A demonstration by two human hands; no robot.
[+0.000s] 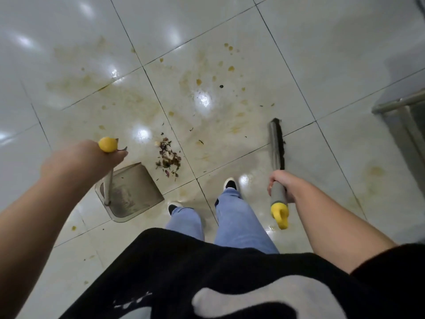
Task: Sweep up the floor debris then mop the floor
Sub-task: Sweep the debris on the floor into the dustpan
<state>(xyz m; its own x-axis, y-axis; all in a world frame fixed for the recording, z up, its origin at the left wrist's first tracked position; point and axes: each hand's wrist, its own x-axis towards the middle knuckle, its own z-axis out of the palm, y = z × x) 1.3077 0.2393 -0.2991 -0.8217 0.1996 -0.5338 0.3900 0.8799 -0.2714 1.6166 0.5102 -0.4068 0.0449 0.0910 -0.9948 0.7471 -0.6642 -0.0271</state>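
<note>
Stained floor tiles (230, 31) are gleaming wet as my left fingers (119, 155) are gripping the dustpan (135, 192) handle, my right fingers (273, 180) the broom (277, 146), risking smearing the debris pile (169, 157) between them.

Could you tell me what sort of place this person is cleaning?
Probably a kitchen or canteen floor: glossy white floor tiles, yellowish stains and a debris pile like food scraps, and a metal frame at right.

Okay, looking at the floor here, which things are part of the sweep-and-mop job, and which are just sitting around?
Part of the job:
broom, held by the right hand
dustpan, its handle held by the left hand
debris pile beside the dustpan's open edge
yellowish stains across the tiles

Just there:
metal fixture at the right edge
</note>
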